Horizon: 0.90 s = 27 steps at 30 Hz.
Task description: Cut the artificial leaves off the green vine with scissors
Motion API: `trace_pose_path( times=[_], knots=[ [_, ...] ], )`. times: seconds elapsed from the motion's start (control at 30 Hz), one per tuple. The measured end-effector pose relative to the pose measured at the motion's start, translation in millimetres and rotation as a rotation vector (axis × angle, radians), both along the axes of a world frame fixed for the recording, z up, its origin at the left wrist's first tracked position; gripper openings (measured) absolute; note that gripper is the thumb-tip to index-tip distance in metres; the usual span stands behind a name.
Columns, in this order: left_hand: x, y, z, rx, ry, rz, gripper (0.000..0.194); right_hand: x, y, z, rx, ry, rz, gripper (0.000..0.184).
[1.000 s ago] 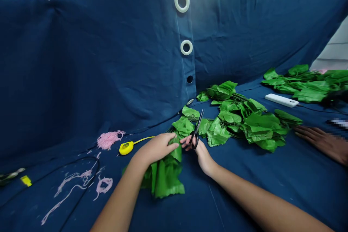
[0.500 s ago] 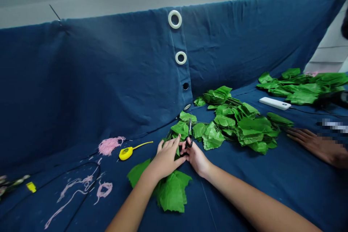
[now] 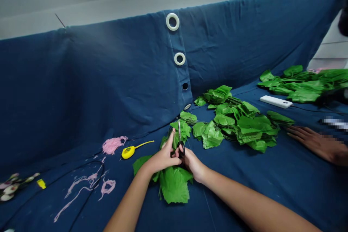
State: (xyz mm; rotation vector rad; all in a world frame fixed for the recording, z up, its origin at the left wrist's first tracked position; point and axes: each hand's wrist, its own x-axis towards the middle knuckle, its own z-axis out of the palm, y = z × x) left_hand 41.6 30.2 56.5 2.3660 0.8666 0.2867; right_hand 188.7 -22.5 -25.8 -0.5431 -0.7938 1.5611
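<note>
My left hand (image 3: 162, 157) pinches a bunch of green artificial leaves (image 3: 174, 185) that lies on the blue cloth (image 3: 244, 181) in front of me. Right beside it, my right hand (image 3: 190, 161) grips small black-handled scissors (image 3: 179, 141), blades pointing up and away at the stem where the bunch joins the leafy vine (image 3: 236, 123). The two hands touch each other over the stem. The vine runs to the right across the cloth.
Another person's hand (image 3: 315, 141) rests flat on the cloth at the right. A white bar-shaped device (image 3: 275, 102) and more leaves (image 3: 304, 85) lie far right. A yellow tape measure (image 3: 129, 151), pink thread scraps (image 3: 112, 144) and a black cable (image 3: 89, 174) lie left. The cloth rises as a wall behind.
The scissors swung from tilted right to nearly upright and moved left toward my left hand. The bunch of leaves spread flat on the cloth. The view shifted slightly.
</note>
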Motion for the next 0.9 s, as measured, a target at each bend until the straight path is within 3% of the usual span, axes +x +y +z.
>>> trace_pose_path(
  times=[0.1, 0.27, 0.4, 0.5, 0.63, 0.9],
  knots=[
    [1.1, -0.8, 0.5, -0.037, -0.010, 0.020, 0.122, 2.7, 4.4, -2.3, -0.006, 0.021, -0.007, 0.056],
    [-1.7, -4.5, -1.3, -0.100, -0.015, 0.057, 0.126, 3.2, 5.5, -0.8, -0.018, 0.058, 0.179, 0.060],
    [-13.7, -5.7, -2.0, 0.016, 0.092, 0.036, 0.131, 8.2, 9.3, -1.1, -0.004, 0.088, 0.195, 0.058],
    [-24.8, -8.3, -0.3, 0.133, 0.158, 0.013, 0.118, 14.4, 12.7, -2.2, -0.010, 0.088, 0.205, 0.057],
    [-36.8, -11.7, 7.3, 0.173, 0.140, -0.018, 0.103, 22.2, 12.8, 2.6, -0.021, 0.096, 0.207, 0.052],
    [-46.1, -7.1, 30.6, 0.204, 0.104, -0.068, 0.031, 37.8, 11.1, 14.1, -0.065, 0.133, 0.163, 0.047]
  ],
)
